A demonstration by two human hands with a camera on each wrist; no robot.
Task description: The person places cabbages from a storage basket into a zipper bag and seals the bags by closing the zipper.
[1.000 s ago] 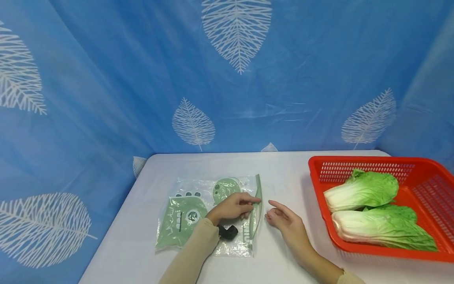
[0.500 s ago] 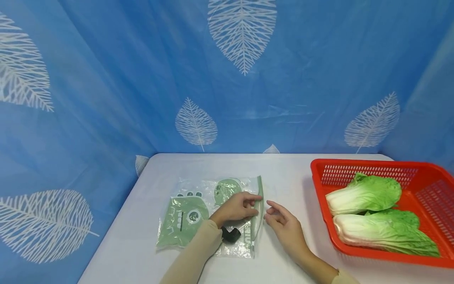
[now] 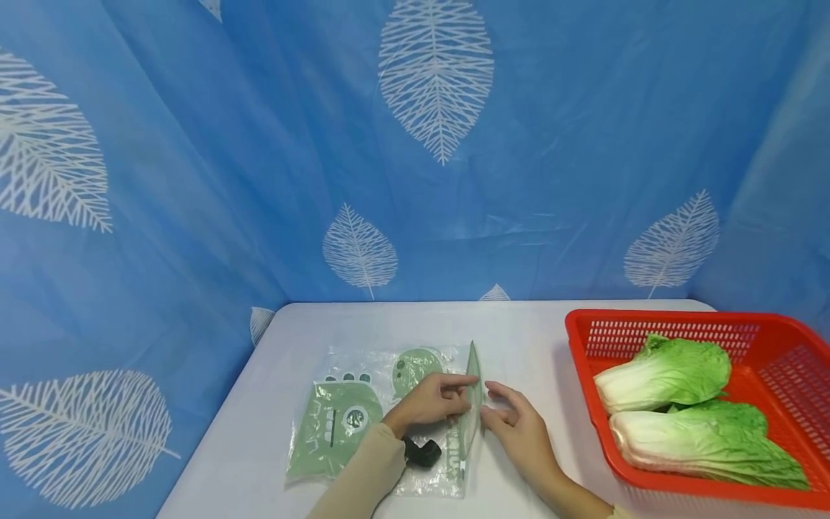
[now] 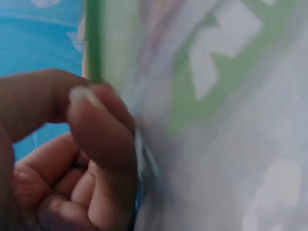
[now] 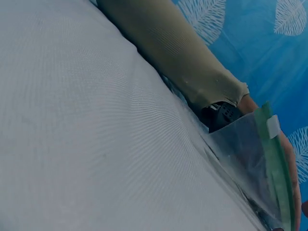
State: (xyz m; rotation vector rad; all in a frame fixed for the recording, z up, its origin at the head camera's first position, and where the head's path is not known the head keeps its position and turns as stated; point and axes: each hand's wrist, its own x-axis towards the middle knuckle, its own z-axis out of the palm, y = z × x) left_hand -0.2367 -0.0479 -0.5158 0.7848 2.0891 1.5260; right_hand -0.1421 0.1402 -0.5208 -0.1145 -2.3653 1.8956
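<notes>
Head view, left fingers: your left hand [image 3: 431,400], one of two at work, pinches one edge of the clear plastic bag [image 3: 350,432], thumb against forefinger at the green strip [image 3: 472,360]; the other fingers curl in
Right fingers: your right hand [image 3: 521,432] has forefinger and thumb parted, tips just beside that same edge; you cannot tell whether they touch it
Bag: one, lying on the white table [image 3: 532,331] under your left forearm, mouth edge between your two hands
Strip: one smooth green band, bowed to a slim point at the far end, with one white tab [image 5: 273,126] on it
Print: one square green figure with three knobs on top, one ringed eye and a row of teeth; one rounded green head with two dark dots; green-and-white lettering near the mouth; film thin, glossy, crinkled
Wrist: one black device [image 3: 423,454] at the cuff of your ribbed beige sleeve [image 3: 363,476]
Basket: one red basket [image 3: 746,316], perforated walls, rounded rim, well apart from the bag on your right
Cabbages: two cabbages [image 3: 668,371], side by side inside, white ribbed stems, ruffled green leaves
Curtain: one blue curtain [image 3: 551,144], softly creased, with several white leaf prints [image 3: 437,79]
</notes>
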